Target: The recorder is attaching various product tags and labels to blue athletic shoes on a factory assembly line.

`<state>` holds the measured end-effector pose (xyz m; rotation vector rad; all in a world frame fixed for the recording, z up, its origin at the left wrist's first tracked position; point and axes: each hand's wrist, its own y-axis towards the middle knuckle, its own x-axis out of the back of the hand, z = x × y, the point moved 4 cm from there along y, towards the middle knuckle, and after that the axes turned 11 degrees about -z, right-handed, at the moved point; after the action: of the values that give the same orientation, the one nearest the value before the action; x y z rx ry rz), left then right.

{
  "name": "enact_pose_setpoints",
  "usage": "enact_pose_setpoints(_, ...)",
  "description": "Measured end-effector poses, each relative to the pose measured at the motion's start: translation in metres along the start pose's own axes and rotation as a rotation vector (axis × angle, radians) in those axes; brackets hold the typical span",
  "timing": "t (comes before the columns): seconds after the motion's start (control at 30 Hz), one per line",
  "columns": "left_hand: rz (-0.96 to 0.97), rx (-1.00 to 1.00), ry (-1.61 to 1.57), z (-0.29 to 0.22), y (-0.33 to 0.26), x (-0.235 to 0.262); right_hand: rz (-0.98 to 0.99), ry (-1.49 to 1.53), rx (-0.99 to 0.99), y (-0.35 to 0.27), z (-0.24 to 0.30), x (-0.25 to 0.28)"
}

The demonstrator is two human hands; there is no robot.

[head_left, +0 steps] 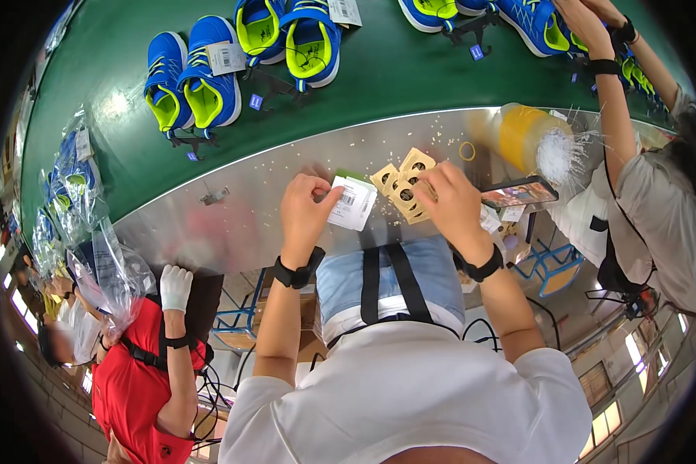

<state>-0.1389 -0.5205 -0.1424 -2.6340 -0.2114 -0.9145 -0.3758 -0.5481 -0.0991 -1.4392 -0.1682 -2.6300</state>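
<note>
Head view looks down on a shiny metal surface [232, 216] that runs beside a green conveyor belt [363, 77]. Both of the person's hands work at the near edge of the metal. The left hand [305, 207] is closed in a pinch on a white paper hang tag [353, 203], thumb and fingers gripping its left end, so the tag sticks out to the right and slightly down from that hand, its long axis tilted a little off upright. The right hand [452, 203] is closed on a fanned stack of tan cardboard tags [404, 185] with round dark holes, which spread up and to the left from its fingers. The white tag and the cardboard stack lie between the two hands, just beside each other, the cardboard to the right of the white tag and nearer the right hand; whether they touch cannot be told. Blue and yellow sneakers [201, 85] sit in pairs on the belt, well beyond both hands. A co-worker's arm [607, 85] reaches to the belt at the far right, and a phone [518, 192] lies just right of the right hand.
</note>
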Motion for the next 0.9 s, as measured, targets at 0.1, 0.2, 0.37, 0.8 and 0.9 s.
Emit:
enact_pose_setpoints(0.1, 0.053, 0.174, -0.125, 0.011, -0.002, -0.009, 0.068, -0.128, 0.008, -0.015, -0.001, -0.008)
enact_pose_setpoints(0.2, 0.175, 0.399, -0.374, 0.015, -0.004, -0.013, 0.103, -0.077, -0.021, -0.019, -0.005, -0.015)
enact_pose_setpoints(0.37, 0.276, 0.512, -0.513, 0.016, -0.010, -0.011, 0.243, 0.171, -0.354, -0.026, -0.022, -0.019)
enact_pose_setpoints(0.8, 0.484, 0.355, -0.818, -0.064, -0.017, -0.050, 0.139, 0.728, -0.591, -0.022, -0.017, 0.027)
enact_pose_setpoints(0.9, 0.491, 0.406, -0.903, -0.080, -0.012, -0.064, 0.031, 0.844, -0.620, -0.022, -0.022, 0.045)
